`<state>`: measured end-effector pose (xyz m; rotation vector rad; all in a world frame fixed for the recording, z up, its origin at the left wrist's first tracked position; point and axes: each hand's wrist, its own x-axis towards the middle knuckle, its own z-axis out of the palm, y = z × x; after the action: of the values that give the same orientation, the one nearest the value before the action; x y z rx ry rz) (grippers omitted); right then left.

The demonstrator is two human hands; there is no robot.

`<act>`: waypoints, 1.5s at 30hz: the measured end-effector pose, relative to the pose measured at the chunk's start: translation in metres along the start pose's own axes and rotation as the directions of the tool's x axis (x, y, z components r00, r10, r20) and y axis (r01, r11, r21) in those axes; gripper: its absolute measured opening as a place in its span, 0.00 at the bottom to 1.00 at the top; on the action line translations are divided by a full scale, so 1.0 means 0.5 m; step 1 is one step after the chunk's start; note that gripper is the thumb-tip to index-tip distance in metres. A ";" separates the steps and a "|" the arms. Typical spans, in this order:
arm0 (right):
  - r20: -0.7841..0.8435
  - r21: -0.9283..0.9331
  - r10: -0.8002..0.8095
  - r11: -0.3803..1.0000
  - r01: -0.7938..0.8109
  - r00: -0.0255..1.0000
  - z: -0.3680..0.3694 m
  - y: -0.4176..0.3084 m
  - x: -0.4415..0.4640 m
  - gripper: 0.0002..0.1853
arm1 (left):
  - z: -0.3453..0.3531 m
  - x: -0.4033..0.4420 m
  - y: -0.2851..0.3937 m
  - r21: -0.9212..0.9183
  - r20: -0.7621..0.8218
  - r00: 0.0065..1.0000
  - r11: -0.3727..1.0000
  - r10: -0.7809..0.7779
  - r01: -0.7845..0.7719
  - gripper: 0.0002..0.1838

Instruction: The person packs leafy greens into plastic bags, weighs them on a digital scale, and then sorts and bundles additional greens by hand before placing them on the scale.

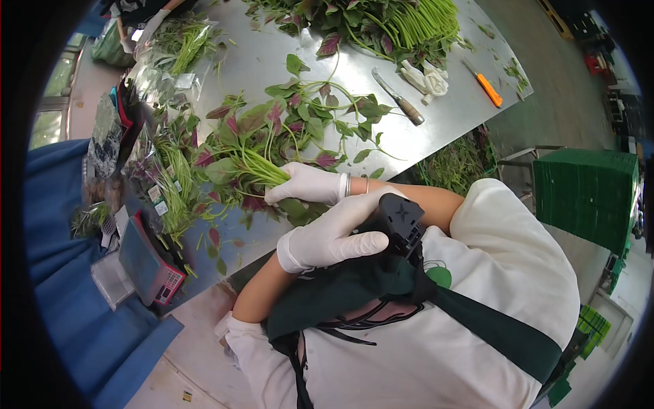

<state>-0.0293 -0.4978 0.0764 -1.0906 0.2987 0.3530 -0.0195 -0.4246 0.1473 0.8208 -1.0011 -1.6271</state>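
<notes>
My right hand (pixel 306 185), in a white glove, is closed around the stems of a bunch of green and purple leafy vegetables (pixel 255 160) over the metal table (pixel 286 41). The leaves spread up and left from it. Nearer my body, my left hand (pixel 330 240), also gloved, has its thumb stretched apart from its fingers. Its fingertips reach beside a black device (pixel 402 215) at my chest and are partly hidden; no vegetable is in it.
A curved knife (pixel 400 99), a white cloth or glove (pixel 428 80) and an orange cutter (pixel 487 88) lie beyond. A large vegetable pile (pixel 409 27) is at the top. Bagged greens (pixel 170 163) and a scale (pixel 146 262) are left. Another person's gloved hand (pixel 153 26) shows upper left.
</notes>
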 end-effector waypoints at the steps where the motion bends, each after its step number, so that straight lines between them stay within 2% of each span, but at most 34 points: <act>1: 0.003 0.001 -0.003 1.000 0.003 1.000 -0.002 0.005 0.003 0.10 | 0.001 0.005 0.001 0.038 0.003 0.999 0.999 0.036 -0.036 0.29; 3: 0.014 0.001 -0.013 1.000 0.013 1.000 -0.004 0.016 0.013 0.11 | 0.000 0.013 0.007 0.119 0.010 0.994 0.987 0.108 -0.108 0.30; 6: 0.015 -0.014 -0.010 1.000 0.010 1.000 0.001 0.010 0.008 0.11 | 0.015 0.013 0.009 0.046 -0.051 0.988 0.989 0.143 -0.140 0.28; 9: 0.026 -0.026 -0.007 1.000 0.008 1.000 0.001 0.004 0.004 0.10 | 0.034 0.015 0.005 0.014 -0.151 0.982 0.994 0.111 -0.110 0.31; 12: 0.050 -0.044 0.002 0.999 0.000 0.999 -0.003 0.005 0.003 0.10 | 0.043 0.018 0.010 0.050 -0.189 0.971 0.988 0.150 -0.143 0.31; 15: 0.034 -0.034 -0.021 0.999 0.022 0.999 0.000 0.009 0.004 0.11 | 0.041 0.025 0.001 0.071 -0.099 0.972 0.976 0.212 -0.206 0.24; 16: 0.036 -0.037 -0.024 0.999 0.025 0.999 0.000 0.010 0.005 0.11 | 0.042 0.026 -0.005 0.058 -0.117 0.968 0.974 0.224 -0.218 0.24; 19: 0.047 -0.042 -0.029 0.999 0.031 0.998 -0.001 0.017 0.009 0.11 | 0.045 0.026 -0.005 0.087 -0.117 0.972 0.977 0.202 -0.192 0.24; 22: 0.061 -0.046 -0.023 0.999 0.026 0.998 -0.003 0.023 0.016 0.10 | 0.056 0.028 -0.010 0.038 -0.168 0.977 0.991 0.134 -0.130 0.32; 31: 0.061 -0.055 -0.030 0.998 0.034 0.998 -0.001 0.028 0.019 0.10 | 0.063 0.034 -0.013 0.146 -0.243 0.951 0.976 0.193 -0.160 0.34; 34: 0.065 -0.051 -0.017 0.999 0.021 0.998 -0.002 0.028 0.020 0.10 | 0.057 0.034 -0.012 0.151 -0.234 0.957 0.979 0.171 -0.138 0.33; 36: 0.074 -0.024 0.002 1.000 0.000 0.997 -0.001 0.021 0.015 0.10 | 0.042 0.035 0.004 0.096 -0.172 0.979 0.991 0.105 -0.089 0.33; 37: 0.061 -0.025 -0.040 0.999 0.041 0.997 0.000 0.024 0.018 0.10 | 0.031 0.034 0.014 0.070 -0.139 0.988 0.996 0.072 -0.062 0.32; 38: 0.047 -0.026 -0.081 0.996 0.082 0.996 0.002 0.031 0.025 0.11 | 0.015 0.028 0.023 0.007 -0.066 0.995 0.997 0.079 -0.079 0.26; 39: 0.051 -0.044 -0.106 0.993 0.109 0.993 0.002 0.035 0.024 0.11 | 0.002 0.028 0.033 0.032 -0.023 0.995 0.995 0.099 -0.099 0.27; 41: 0.060 -0.069 -0.128 0.989 0.132 0.990 0.004 0.038 0.023 0.11 | -0.005 0.026 0.056 0.091 -0.087 0.992 0.993 0.087 -0.079 0.30; 44: 0.077 -0.098 -0.149 0.983 0.156 0.986 0.007 0.041 0.019 0.12 | -0.009 0.027 0.059 0.053 -0.109 0.993 0.998 0.043 -0.037 0.32; 45: 0.081 -0.104 -0.150 0.982 0.158 0.985 0.006 0.044 0.019 0.12 | -0.009 0.027 0.058 0.091 -0.121 0.991 0.995 0.051 -0.041 0.31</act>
<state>-0.0298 -0.4847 0.0563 -1.1987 0.1299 0.2725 -0.0076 -0.4429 0.1709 0.9391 -1.0028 -1.4834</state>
